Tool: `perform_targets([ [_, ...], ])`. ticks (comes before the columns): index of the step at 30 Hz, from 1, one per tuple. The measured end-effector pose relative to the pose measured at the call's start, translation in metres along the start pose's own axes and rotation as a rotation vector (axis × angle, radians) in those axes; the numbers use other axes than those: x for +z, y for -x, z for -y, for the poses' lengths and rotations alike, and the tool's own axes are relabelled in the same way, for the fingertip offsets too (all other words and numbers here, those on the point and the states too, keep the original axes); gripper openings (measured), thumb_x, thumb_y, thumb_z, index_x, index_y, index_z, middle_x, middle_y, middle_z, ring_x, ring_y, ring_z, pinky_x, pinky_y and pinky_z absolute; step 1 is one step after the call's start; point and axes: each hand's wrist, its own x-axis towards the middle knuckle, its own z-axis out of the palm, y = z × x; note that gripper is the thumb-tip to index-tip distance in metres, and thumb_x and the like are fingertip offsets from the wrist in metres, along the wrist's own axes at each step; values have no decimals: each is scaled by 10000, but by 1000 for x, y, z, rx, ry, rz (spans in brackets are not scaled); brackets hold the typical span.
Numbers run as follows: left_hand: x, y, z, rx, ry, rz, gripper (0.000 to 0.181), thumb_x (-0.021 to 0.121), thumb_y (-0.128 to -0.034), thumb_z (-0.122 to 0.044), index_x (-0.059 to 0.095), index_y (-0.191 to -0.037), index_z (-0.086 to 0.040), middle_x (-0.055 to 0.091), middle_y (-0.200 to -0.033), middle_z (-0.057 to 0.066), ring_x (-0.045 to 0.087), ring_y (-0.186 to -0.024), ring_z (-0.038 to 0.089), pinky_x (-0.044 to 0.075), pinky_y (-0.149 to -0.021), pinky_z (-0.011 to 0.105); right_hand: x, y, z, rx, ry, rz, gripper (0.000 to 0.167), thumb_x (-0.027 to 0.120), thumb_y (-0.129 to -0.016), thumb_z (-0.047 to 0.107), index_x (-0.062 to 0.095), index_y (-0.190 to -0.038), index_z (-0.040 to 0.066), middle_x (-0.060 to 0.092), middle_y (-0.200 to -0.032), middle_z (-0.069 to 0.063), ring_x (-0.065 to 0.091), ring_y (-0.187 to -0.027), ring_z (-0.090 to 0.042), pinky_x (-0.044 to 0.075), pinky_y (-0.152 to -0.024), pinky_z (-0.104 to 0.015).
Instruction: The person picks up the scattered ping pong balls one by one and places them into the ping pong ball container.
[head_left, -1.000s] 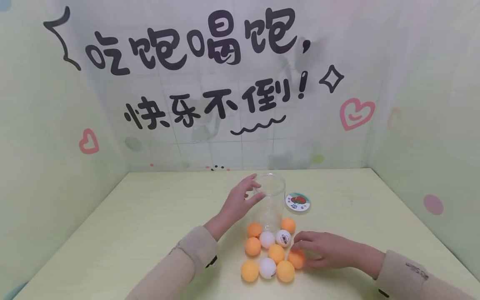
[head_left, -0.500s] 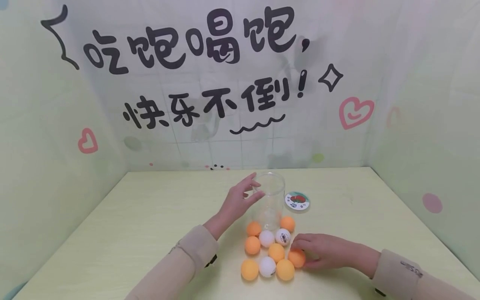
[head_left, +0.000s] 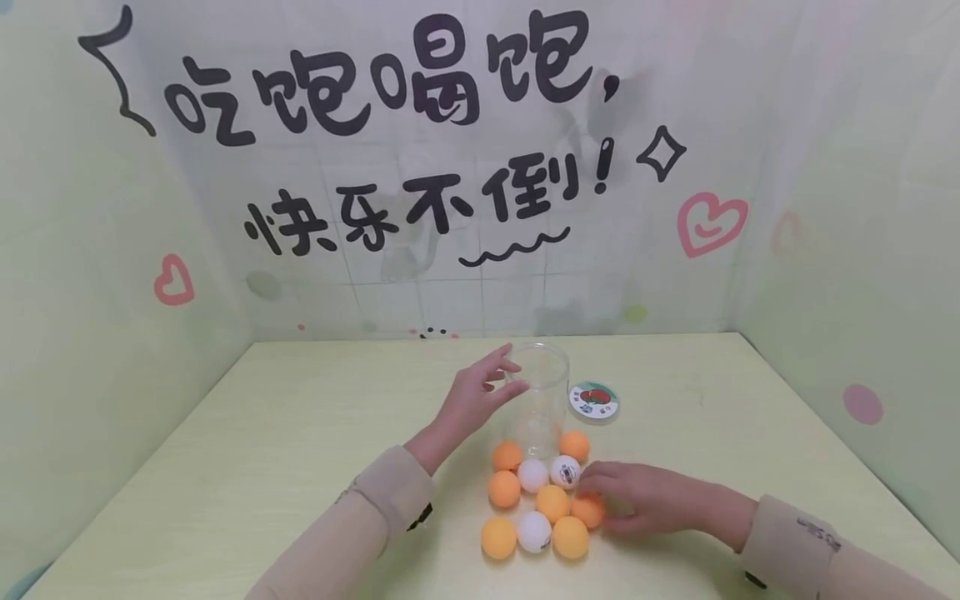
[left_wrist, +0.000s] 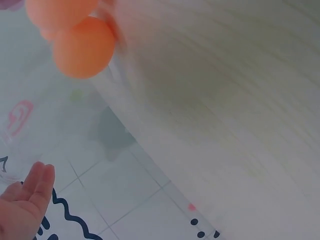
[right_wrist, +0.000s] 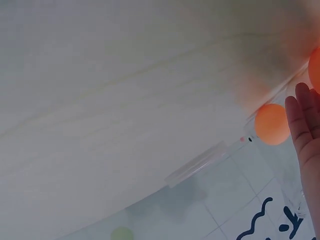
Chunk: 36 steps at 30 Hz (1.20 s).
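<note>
At the clear jar (head_left: 536, 417), my left hand (head_left: 476, 396) curls its thumb and fingers round the left side of the rim. My right hand (head_left: 645, 496) has its fingers over and its thumb beside an orange ping-pong ball (head_left: 588, 510), holding it on the table and partly hiding it. Several more orange and white ping-pong balls stand left of it, among them a white ball (head_left: 534, 532) in the front row. The left wrist view catches only the fingertips (left_wrist: 42, 187) of the left hand. In the right wrist view an orange ball (right_wrist: 272, 124) appears beside the fingers.
A round lid (head_left: 594, 402) with a red picture lies on the table right of the jar. The pale wooden table (head_left: 300, 433) is closed in by a printed curtain (head_left: 420, 308) at the back and sides.
My right hand has moved slightly left and away from me, and the orange ball it holds has shifted the same way against its neighbour. My left hand stays at the jar.
</note>
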Motion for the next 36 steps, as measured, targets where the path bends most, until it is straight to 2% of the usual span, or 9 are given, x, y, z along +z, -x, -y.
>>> perform_targets([
  [6,0,0,-1,-4,-6,10,518,635,-850,-286,490,-1309,-95,644,-1124,26,601,-1048,250,505,-851,374,4,-2,-1,4,-3,2,309,595,-880,202,532,-1181,173,554,-1162,53,533,-1005,-77,477,-880,-294],
  [11,-1,-1,-1,-5,3,23,454,631,-858,-273,530,-1265,-97,613,-1189,39,597,-1054,256,508,-845,370,1,-2,-2,8,19,-13,275,599,-881,213,549,-1147,166,562,-1137,57,537,-988,-76,480,-873,-289],
  [16,-1,1,-2,-12,22,19,314,635,-858,-257,614,-1128,-97,501,-1344,45,591,-1064,264,503,-854,380,-11,0,-2,9,11,-34,303,625,-861,188,550,-1153,160,553,-1131,70,529,-990,-65,478,-871,-286],
  [22,-1,1,0,-6,22,7,295,641,-854,-265,628,-1102,-107,461,-1382,50,592,-1064,269,489,-874,414,-33,-1,-6,-26,135,-99,359,677,-769,62,557,-1104,106,562,-1057,35,546,-921,-88,499,-798,-250],
  [25,0,1,0,-6,28,6,337,637,-858,-263,602,-1155,-106,494,-1350,61,592,-1063,273,486,-878,418,-47,-2,-7,12,178,-105,361,695,-755,53,563,-1090,88,570,-1041,10,549,-901,-104,508,-779,-259],
  [31,0,1,0,-26,36,10,495,638,-859,-258,490,-1307,-109,600,-1211,39,590,-1073,265,475,-898,415,-77,-8,-7,173,180,-78,399,702,-773,71,554,-1144,73,569,-1072,-10,550,-895,-116,519,-783,-287],
  [36,1,3,0,-22,30,5,534,636,-858,-268,459,-1335,-103,624,-1166,25,595,-1065,257,480,-891,407,-99,-18,-3,195,196,-123,380,709,-769,62,562,-1119,57,574,-1057,-16,562,-895,-138,524,-773,-296],
])
